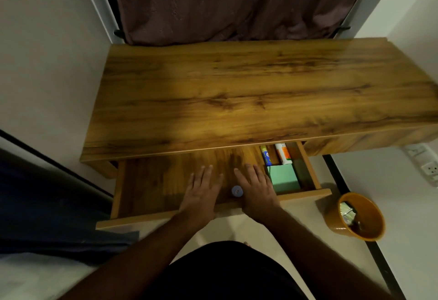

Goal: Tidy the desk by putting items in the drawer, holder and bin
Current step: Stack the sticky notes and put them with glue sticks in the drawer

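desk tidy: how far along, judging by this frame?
Nearly finished, by the look of it. Done: the desk top is bare, the drawer holds two glue sticks, a green pad and a small round cap, and the orange bin has scraps in it. In hand: left hand and right hand rest flat over the drawer front, holding nothing. Left: shutting the drawer. No holder is in view.

You can't see the far ends of the two tubes at two o'clock; the tabletop overhang hides them.

White walls, perhaps maroon curtain
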A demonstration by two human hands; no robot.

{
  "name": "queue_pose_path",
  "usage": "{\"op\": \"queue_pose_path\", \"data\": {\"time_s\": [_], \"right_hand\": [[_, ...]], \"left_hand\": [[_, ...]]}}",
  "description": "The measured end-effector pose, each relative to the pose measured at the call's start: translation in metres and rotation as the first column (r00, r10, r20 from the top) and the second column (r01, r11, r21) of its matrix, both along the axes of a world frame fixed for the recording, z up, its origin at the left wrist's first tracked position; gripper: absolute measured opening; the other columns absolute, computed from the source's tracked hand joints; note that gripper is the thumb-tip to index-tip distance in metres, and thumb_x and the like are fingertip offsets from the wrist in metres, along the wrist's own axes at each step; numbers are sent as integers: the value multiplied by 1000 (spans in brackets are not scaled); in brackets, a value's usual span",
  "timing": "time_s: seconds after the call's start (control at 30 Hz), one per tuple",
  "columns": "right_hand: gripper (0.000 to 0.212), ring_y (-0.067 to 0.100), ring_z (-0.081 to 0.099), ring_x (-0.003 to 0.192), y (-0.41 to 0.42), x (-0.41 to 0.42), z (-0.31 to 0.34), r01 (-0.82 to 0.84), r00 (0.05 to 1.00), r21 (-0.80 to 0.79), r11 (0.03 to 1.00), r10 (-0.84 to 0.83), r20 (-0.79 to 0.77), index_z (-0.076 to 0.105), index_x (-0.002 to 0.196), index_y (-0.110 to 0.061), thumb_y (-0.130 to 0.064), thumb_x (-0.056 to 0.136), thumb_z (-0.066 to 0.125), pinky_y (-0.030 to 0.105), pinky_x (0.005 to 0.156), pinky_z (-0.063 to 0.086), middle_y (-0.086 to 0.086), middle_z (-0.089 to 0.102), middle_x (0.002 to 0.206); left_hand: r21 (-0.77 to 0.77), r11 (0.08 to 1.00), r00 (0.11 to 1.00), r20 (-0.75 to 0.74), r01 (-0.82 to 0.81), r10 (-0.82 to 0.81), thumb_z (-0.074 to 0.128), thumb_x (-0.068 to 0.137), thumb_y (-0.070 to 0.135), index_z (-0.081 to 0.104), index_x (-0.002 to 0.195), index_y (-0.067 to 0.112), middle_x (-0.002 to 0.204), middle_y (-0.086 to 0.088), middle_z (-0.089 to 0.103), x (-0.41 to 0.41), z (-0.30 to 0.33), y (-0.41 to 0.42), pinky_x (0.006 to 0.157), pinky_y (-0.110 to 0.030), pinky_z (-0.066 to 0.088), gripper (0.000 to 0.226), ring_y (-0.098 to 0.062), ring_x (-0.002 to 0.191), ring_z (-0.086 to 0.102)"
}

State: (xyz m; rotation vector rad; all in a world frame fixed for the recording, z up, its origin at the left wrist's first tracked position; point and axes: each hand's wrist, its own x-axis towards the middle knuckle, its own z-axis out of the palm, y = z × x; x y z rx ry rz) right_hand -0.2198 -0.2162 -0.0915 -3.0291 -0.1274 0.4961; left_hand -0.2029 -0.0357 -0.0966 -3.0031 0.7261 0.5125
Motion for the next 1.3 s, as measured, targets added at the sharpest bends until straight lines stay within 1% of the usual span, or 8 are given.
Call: {"op": "queue_pose_path", "data": {"time_s": [0.1,0.2,0.3,0.57,0.7,0.87,1.17,1.3], "right_hand": [[97,36,-1,149,5,22,5,-20,997,-43,999,23,67,1,155,-27,-28,85,69,51,120,13,14,-1,163],[81,35,-2,150,9,45,12,-31,994,-49,998,36,102,2,156,-24,-28,94,55,51,121,12,15,-4,163],[77,35,-5,150,13,65,13,-10,993,-59,998,17,121,2,156,-22,-26,97,51,51,121,10,15,-5,163],[95,37,-8,149,19,119,14,-38,992,-136,990,54,114,-6,155,-22,-17,89,62,51,121,8,15,-11,162],[92,37,-10,149,18,135,11,-35,996,-122,992,44,76,-4,155,-23,-19,90,61,54,120,7,14,-12,162],[83,37,-3,149,15,141,5,-29,996,-97,995,37,86,2,155,-25,-20,93,57,56,118,10,14,-3,163],[82,38,23,144,8,143,-1,-47,983,-120,992,67,173,26,150,-25,-28,83,71,56,112,29,14,26,157],[82,39,26,143,6,143,-2,-63,980,-139,988,88,181,27,150,-24,-28,83,72,57,111,31,15,28,156]], "left_hand": [[14,999,998,59,-39,38,71,79,46,-8,153,25,160,-14,-16,20,1,-2,117,-50,-7,110,-34,146,-18],[13,998,993,106,-61,59,71,78,47,-7,153,22,160,-15,-15,41,6,-4,119,-51,-4,111,-35,147,-16],[44,995,987,136,-92,85,70,79,47,-5,153,21,160,-16,-12,63,10,-6,120,-52,-1,109,-36,147,-13],[54,988,987,83,-144,139,68,85,33,-2,154,22,161,-12,-12,113,17,-13,120,-50,4,99,-35,147,-12],[37,989,987,81,-144,140,59,91,23,0,154,25,162,-7,-10,126,12,-17,120,-50,6,87,-33,148,-9],[54,984,981,99,-172,166,62,90,21,0,153,28,162,-5,-7,130,2,-20,120,-51,6,89,-33,148,-7],[57,986,987,62,-153,150,57,93,20,1,153,30,162,-4,-8,137,2,-20,120,-50,9,82,-33,149,-6],[75,986,989,38,-148,146,56,93,19,0,153,29,162,-6,-8,137,8,-21,120,-51,9,82,-34,149,-5]]}}
